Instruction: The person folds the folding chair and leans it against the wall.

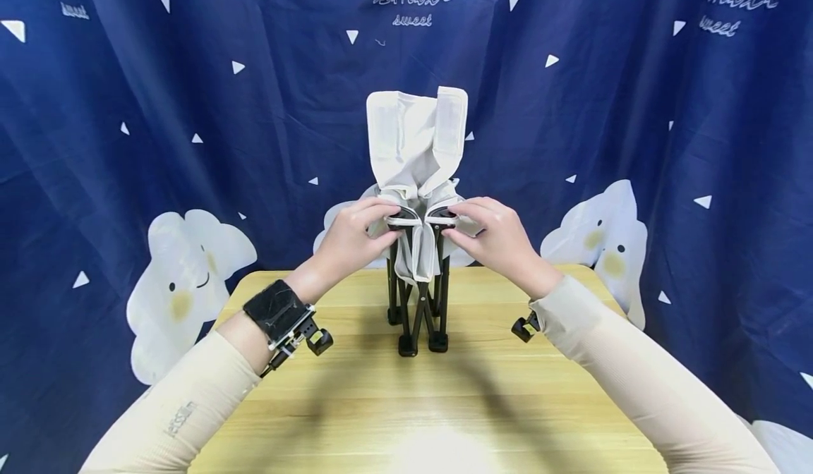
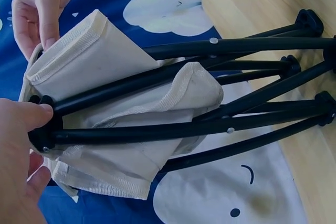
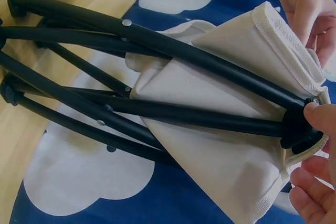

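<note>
A folding chair (image 1: 417, 139) with off-white fabric and black crossed legs (image 1: 419, 319) stands upright and mostly folded on the table. My left hand (image 1: 351, 236) pinches its front left corner between thumb and fingers, where the legs meet the cloth at a black joint (image 2: 44, 124). On the other side, my right hand (image 1: 500, 238) pinches the matching black corner joint (image 3: 302, 127). Between the hands the seat fabric (image 3: 210, 90) hangs in loose folds among the leg tubes. Two fabric flaps stick up above the hands at the back.
The chair's feet stand toward the far side of the wooden table (image 1: 356, 396). Close behind hangs a blue curtain (image 1: 298, 107) with white clouds and triangles. A small camera is strapped to each wrist.
</note>
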`<action>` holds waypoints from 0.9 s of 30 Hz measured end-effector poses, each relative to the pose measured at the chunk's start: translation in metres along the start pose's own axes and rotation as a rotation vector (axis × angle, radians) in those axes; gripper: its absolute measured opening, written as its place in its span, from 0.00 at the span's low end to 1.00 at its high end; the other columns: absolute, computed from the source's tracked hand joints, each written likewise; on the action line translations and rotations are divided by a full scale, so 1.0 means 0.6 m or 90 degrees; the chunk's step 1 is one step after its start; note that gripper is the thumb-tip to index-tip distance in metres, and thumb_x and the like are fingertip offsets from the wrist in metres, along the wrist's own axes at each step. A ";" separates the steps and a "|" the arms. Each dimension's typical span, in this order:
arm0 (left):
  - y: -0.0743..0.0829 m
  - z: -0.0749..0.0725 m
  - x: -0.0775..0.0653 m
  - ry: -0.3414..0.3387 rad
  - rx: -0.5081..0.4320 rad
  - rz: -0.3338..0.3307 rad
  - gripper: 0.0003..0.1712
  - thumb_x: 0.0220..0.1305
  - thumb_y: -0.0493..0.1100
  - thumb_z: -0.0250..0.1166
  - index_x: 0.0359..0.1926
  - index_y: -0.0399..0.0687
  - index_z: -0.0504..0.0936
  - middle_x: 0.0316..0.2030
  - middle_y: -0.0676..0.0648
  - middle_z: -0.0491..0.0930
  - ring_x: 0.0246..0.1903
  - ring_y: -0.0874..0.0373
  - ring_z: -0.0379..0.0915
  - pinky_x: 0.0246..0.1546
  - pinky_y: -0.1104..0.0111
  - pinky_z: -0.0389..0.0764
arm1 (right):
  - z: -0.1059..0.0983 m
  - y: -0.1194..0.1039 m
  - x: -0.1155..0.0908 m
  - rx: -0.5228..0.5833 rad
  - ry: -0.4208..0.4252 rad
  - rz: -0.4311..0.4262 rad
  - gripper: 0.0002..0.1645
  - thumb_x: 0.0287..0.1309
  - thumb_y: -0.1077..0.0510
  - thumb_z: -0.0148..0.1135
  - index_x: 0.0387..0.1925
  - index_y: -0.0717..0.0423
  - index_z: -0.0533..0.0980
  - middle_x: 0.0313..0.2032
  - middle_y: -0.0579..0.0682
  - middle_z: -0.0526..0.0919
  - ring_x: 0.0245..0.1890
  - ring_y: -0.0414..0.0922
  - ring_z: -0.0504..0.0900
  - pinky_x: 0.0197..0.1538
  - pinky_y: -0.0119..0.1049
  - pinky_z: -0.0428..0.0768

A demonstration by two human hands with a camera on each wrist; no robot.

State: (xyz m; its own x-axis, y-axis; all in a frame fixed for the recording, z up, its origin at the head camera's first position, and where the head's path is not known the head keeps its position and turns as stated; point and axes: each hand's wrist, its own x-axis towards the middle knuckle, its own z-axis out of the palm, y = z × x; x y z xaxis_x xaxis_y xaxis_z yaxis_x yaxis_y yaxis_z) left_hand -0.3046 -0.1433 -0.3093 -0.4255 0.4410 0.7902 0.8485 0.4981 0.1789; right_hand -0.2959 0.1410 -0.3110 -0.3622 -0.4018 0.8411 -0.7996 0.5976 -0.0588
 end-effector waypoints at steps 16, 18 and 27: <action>-0.016 -0.040 -0.030 0.001 0.025 -0.046 0.25 0.58 0.37 0.83 0.56 0.36 0.90 0.54 0.38 0.89 0.57 0.42 0.85 0.61 0.51 0.86 | -0.023 0.015 -0.018 0.000 0.020 0.035 0.26 0.49 0.58 0.88 0.49 0.65 0.88 0.45 0.61 0.92 0.46 0.60 0.90 0.51 0.56 0.88; -0.019 -0.046 -0.035 0.003 0.028 -0.052 0.25 0.57 0.37 0.84 0.56 0.35 0.90 0.54 0.38 0.90 0.57 0.41 0.85 0.61 0.50 0.86 | -0.027 0.018 -0.022 -0.002 0.020 0.042 0.26 0.50 0.58 0.88 0.50 0.65 0.88 0.45 0.61 0.92 0.46 0.60 0.90 0.51 0.56 0.88; -0.029 -0.067 -0.053 0.007 0.039 -0.064 0.25 0.58 0.36 0.83 0.56 0.35 0.90 0.56 0.37 0.89 0.59 0.40 0.85 0.63 0.48 0.85 | -0.039 0.033 -0.035 -0.014 0.029 0.054 0.27 0.49 0.59 0.88 0.50 0.64 0.89 0.45 0.61 0.92 0.47 0.61 0.90 0.53 0.58 0.88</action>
State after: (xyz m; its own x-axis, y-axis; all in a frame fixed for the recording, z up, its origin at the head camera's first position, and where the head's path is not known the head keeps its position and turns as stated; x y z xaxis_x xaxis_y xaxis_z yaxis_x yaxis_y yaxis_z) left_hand -0.2933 -0.1961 -0.3138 -0.5030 0.3785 0.7770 0.7808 0.5845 0.2208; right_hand -0.2929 0.1776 -0.3171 -0.4054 -0.3175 0.8572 -0.7560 0.6437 -0.1191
